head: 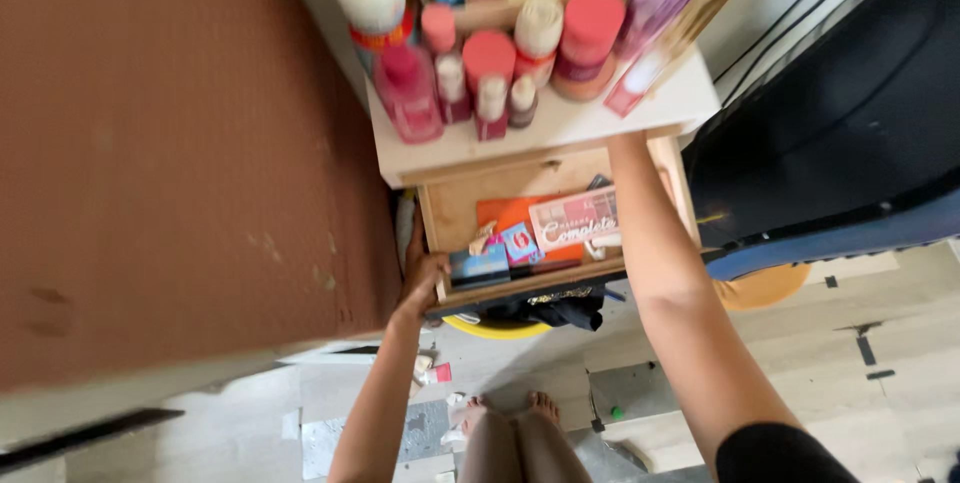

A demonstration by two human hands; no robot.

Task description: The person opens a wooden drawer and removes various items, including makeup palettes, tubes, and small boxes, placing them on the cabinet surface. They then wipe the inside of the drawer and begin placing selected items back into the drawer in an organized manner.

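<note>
A wooden drawer [455, 208] stands pulled out of a white bedside cabinet [560, 128]. My left hand [421, 279] grips the drawer's front left corner, fingers curled over its edge. My right forearm [650, 233] reaches deep into the right side of the drawer, and the hand itself is hidden under the cabinet top. Inside the drawer lie a pink flat printed box [575, 220], an orange flat pack [505, 213], small blue packets [519, 242] and a dark blue box [480, 268].
Several pink, red and white bottles [490, 53] crowd the cabinet top. A brown mattress [170, 143] fills the left. A black panel [850, 113] stands at the right. Below the drawer are a yellow round object [495, 328] and dark cloth [560, 311]. My feet [510, 408] rest on the littered floor.
</note>
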